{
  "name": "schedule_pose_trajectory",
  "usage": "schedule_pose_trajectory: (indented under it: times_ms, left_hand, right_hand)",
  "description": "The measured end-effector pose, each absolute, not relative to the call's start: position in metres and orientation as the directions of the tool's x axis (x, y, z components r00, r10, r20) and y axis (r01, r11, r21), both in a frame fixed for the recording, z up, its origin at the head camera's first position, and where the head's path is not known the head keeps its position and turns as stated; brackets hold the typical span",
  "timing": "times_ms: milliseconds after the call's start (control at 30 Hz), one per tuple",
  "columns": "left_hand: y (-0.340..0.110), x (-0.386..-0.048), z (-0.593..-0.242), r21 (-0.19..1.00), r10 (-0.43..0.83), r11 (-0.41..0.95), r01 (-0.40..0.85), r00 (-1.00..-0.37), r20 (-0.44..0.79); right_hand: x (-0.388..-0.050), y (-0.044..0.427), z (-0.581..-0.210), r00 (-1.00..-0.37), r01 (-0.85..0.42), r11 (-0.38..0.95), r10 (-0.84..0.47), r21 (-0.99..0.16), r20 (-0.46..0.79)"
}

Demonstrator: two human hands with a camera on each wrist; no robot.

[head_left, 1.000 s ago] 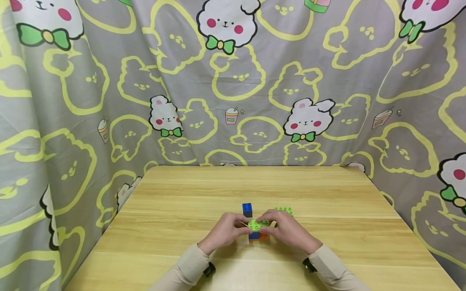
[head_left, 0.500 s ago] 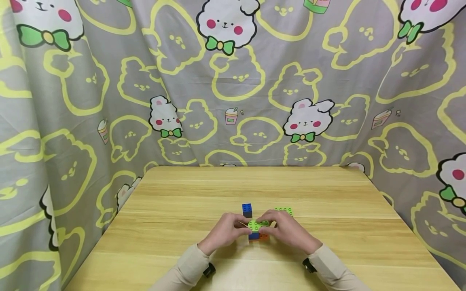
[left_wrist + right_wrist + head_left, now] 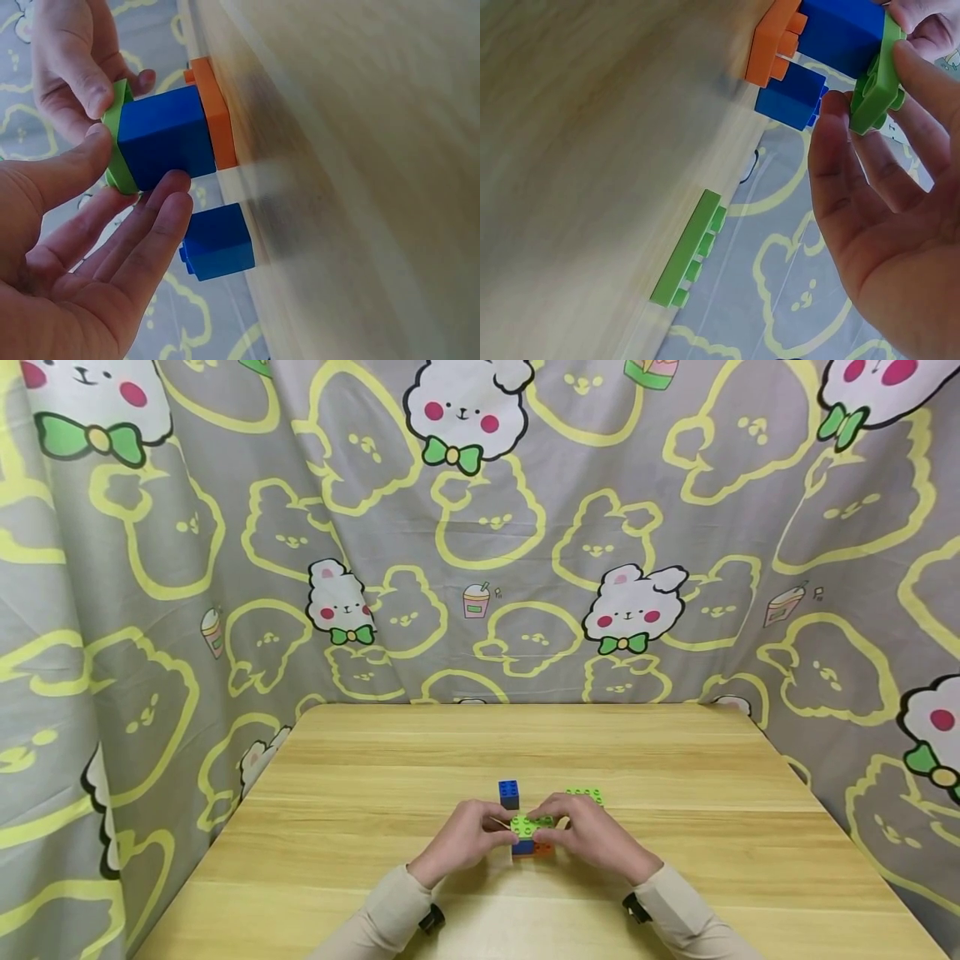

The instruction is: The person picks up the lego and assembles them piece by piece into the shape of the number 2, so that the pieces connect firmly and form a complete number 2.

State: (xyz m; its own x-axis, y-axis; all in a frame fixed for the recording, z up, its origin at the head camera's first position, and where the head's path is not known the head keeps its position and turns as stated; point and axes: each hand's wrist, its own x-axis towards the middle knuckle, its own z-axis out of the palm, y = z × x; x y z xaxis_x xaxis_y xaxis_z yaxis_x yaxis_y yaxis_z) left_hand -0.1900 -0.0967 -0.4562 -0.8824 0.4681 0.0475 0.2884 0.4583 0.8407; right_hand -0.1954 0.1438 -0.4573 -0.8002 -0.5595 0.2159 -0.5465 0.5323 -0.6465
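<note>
A small stack of toy building bricks stands on the table: an orange brick (image 3: pixel 217 112) at the bottom, a tall blue brick (image 3: pixel 166 133) on it, and a flat light-green brick (image 3: pixel 525 828) on top. The green brick sticks out past the blue one to the right, over the orange brick's bare studs. My left hand (image 3: pixel 467 839) pinches the green brick's left end between thumb and fingers, its fingers also close beside the blue brick. At the overhanging end, my right hand (image 3: pixel 900 195) holds the same green brick between thumb and fingers.
Just behind the stack stands a second blue brick (image 3: pixel 509 792). Another flat green brick (image 3: pixel 686 251) lies on the wooden table (image 3: pixel 360 777), behind my right hand. A patterned grey curtain (image 3: pixel 525 552) surrounds the table's back and sides.
</note>
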Motion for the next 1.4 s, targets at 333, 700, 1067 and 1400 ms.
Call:
schedule_pose_trajectory:
  times_ms: [333, 700, 1067, 1400]
  left_hand:
    - [-0.0963, -0.189, -0.4558, 0.84, 0.468, 0.461, 0.285, -0.883, 0.043]
    - [-0.0932, -0.1858, -0.4538, 0.85, 0.456, 0.452, 0.27, -0.889, 0.04]
    - [-0.0939, -0.1861, -0.4531, 0.846, 0.475, 0.445, 0.294, -0.878, 0.056]
    - [-0.0933, -0.1862, -0.4531, 0.842, 0.474, 0.452, 0.293, -0.879, 0.051]
  right_hand:
    - [-0.1954, 0.1442, -0.4567, -0.796, -0.547, 0.514, -0.565, -0.661, 0.219]
    - [-0.198, 0.1451, -0.4576, -0.786, -0.55, 0.483, -0.576, -0.681, 0.225]
    - [-0.1987, 0.1453, -0.4574, -0.786, -0.544, 0.47, -0.577, -0.695, 0.225]
    - [-0.1992, 0.1447, -0.457, -0.793, -0.535, 0.494, -0.573, -0.685, 0.206]
